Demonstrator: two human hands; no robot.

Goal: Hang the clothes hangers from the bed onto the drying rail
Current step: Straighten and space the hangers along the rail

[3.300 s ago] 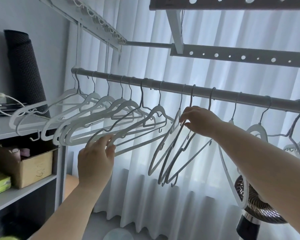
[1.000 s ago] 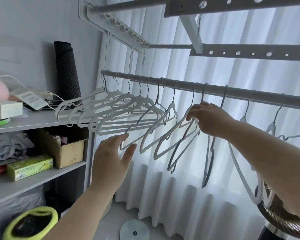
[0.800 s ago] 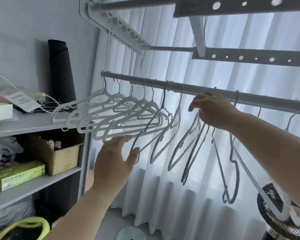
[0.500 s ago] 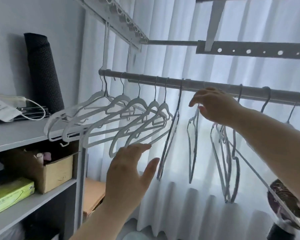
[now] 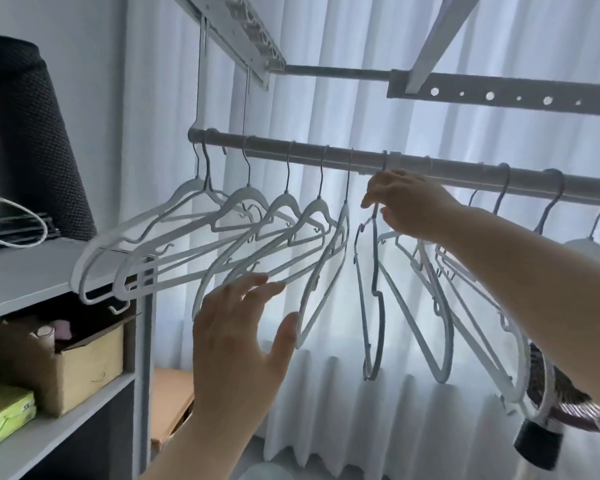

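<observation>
— Pinching what, that right grip [image 5: 409, 202]?
— Neck of a grey hanger [image 5: 374, 265], hooked on the drying rail [image 5: 267, 147] just above, probably steadying it.
— And lower left?
— Left grip [image 5: 236, 341] is spread flat and holds nothing, fingertips against the white hangers [image 5: 248, 195], likely nudging them aside for room.

The left hand [image 5: 238, 341] is raised, palm forward, fingers spread. The right hand [image 5: 411, 206], arm outstretched, pinches a thin grey plastic hanger [image 5: 373, 268] with curled fingers.
</observation>
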